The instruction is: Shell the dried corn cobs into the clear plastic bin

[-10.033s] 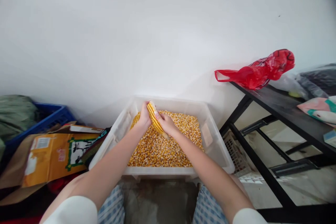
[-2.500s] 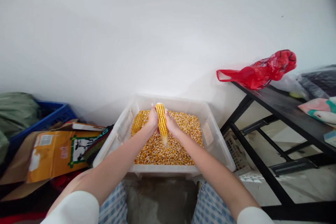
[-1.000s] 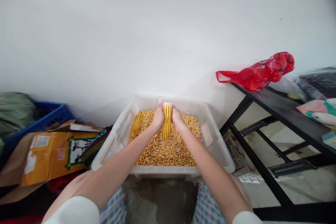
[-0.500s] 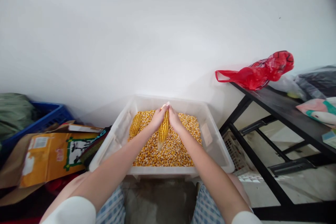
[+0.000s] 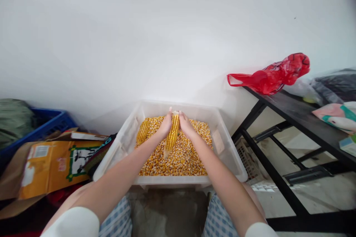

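Note:
Between my two hands is an ear of corn [image 5: 172, 133], its pale pointed tip toward me and its blunt end away. My left hand [image 5: 166, 124] grips it from the left side, and my right hand [image 5: 185, 124] from the right, near the far end. Under the ear, loose corn kernels [image 5: 183, 159] cover the bottom of a whitish plastic bin [image 5: 172, 180]. A second ear of corn [image 5: 143, 132] rests on the kernels by the bin's left wall. Most of my fingertips are hidden behind the held ear.
A white wall [image 5: 172, 37] rises right behind the bin. At the left lie an orange cardboard box [image 5: 47, 166] and a blue crate [image 5: 59, 120]. To the right stands a black-framed table [image 5: 303, 118] with a red plastic bag [image 5: 275, 76] on its corner.
My hands have moved slightly apart at the far end of the ear, showing its blunt end. The ear's tip has swung a little to the left.

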